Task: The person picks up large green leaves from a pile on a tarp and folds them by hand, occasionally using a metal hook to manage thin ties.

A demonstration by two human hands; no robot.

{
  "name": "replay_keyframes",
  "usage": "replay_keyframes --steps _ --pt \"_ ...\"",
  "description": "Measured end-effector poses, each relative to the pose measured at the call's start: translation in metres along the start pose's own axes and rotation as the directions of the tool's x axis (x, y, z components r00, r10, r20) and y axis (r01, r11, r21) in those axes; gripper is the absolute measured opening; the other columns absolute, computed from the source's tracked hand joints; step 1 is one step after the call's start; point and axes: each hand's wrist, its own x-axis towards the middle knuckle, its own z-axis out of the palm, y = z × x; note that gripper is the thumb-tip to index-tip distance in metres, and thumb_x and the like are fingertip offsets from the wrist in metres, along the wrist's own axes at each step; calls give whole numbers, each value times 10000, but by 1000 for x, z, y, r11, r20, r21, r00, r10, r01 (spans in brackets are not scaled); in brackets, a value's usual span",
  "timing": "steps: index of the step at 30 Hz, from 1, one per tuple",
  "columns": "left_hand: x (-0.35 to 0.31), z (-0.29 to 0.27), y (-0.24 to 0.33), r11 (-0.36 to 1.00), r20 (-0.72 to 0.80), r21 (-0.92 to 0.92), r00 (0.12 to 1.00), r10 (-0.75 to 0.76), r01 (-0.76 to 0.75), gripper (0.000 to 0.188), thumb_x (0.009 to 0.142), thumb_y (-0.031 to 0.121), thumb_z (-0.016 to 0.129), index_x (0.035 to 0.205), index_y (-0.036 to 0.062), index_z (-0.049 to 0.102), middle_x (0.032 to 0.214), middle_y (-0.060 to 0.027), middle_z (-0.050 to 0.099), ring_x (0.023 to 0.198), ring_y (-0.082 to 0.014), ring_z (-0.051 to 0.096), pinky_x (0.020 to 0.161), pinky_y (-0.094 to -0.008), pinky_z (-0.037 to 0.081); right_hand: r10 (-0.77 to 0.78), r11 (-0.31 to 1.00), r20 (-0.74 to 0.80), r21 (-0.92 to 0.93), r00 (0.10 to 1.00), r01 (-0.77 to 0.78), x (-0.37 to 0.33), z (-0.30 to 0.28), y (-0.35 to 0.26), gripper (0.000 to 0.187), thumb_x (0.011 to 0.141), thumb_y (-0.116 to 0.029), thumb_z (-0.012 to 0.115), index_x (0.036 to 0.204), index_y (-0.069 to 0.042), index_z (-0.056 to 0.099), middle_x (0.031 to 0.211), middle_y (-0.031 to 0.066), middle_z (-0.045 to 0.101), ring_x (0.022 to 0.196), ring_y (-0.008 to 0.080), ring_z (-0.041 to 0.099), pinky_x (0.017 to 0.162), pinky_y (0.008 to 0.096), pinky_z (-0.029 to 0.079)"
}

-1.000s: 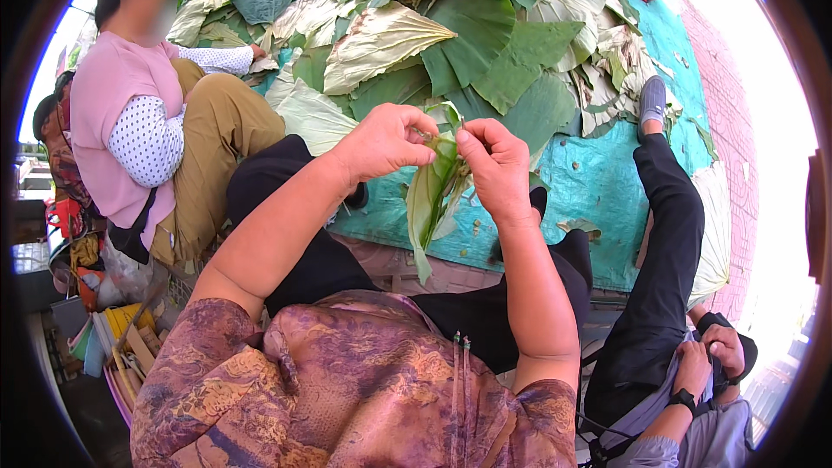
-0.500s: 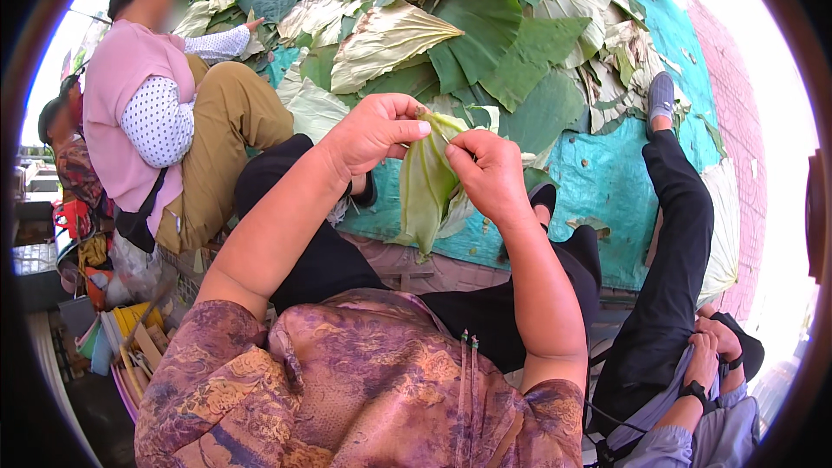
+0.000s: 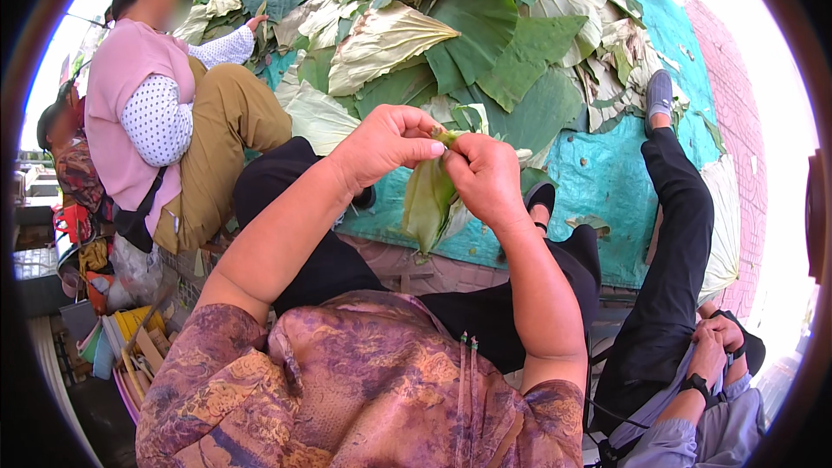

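Note:
A folded pale-green lotus leaf [image 3: 426,208] hangs point-down in front of my knees. My left hand [image 3: 390,146] pinches its gathered top between thumb and index finger. Right beside it, my right hand [image 3: 483,175] is closed on the same top end, fingers bent and pressed together. The two hands nearly touch at the leaf's stubby stem end [image 3: 444,136]. Part of the leaf is hidden behind my right fingers. Beyond my hands lies a wide heap of large leaves, some dark green [image 3: 529,56], some pale and folded [image 3: 381,48].
The heap lies on a turquoise sheet [image 3: 598,199] over brick paving [image 3: 728,78]. At left sits a person in a pink top [image 3: 143,61], one hand at the heap. Another person's dark-trousered leg [image 3: 672,208] stretches along my right. Bags and boxes [image 3: 130,329] stand at lower left.
My right hand has moved up toward my left, and the left has dropped slightly to the right. The fingers now meet at the leaf's top. The seated person's hand has shifted a little.

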Motion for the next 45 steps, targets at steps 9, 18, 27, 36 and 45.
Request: replay_keyframes --steps 9,18,27,36,45 --pt "-2 5 -3 942 16 -336 1000 -9 14 258 838 84 581 1083 5 573 927 -46 614 873 -100 572 793 -247 468 48 946 28 319 998 -54 2 -5 15 114 741 -102 583 712 8 570 648 141 559 577 267 547 537 344 422" --pt "10 -12 -15 992 16 -125 1000 -2 4 130 810 56 612 924 6 578 857 -47 617 754 -121 600 696 -258 495 47 925 151 366 987 -100 11 -8 7 101 771 -73 595 737 17 564 629 -9 499 563 62 416 490 233 350" --pt "22 -24 14 999 32 -23 999 -31 32 79 803 84 623 838 28 581 791 -29 612 694 -96 580 635 -232 486 -39 832 160 552 986 -57 42 -30 -14 380 649 -115 622 1015 -28 572 909 114 580 854 219 559 771 308 439" --pt "33 -37 38 998 -28 -60 999 -25 23 78 842 99 572 858 24 555 808 -33 596 734 -97 581 668 -236 495 -26 832 314 534 949 -154 62 -37 -4 171 646 -64 643 808 -27 603 784 93 568 719 207 542 656 298 434" --pt "35 -49 48 992 -29 -125 1000 8 -12 95 866 136 545 872 42 535 822 -46 601 723 -112 593 633 -231 496 -141 905 453 419 880 -70 73 -41 -9 189 704 -33 629 889 -18 595 843 64 558 780 177 538 699 290 437"
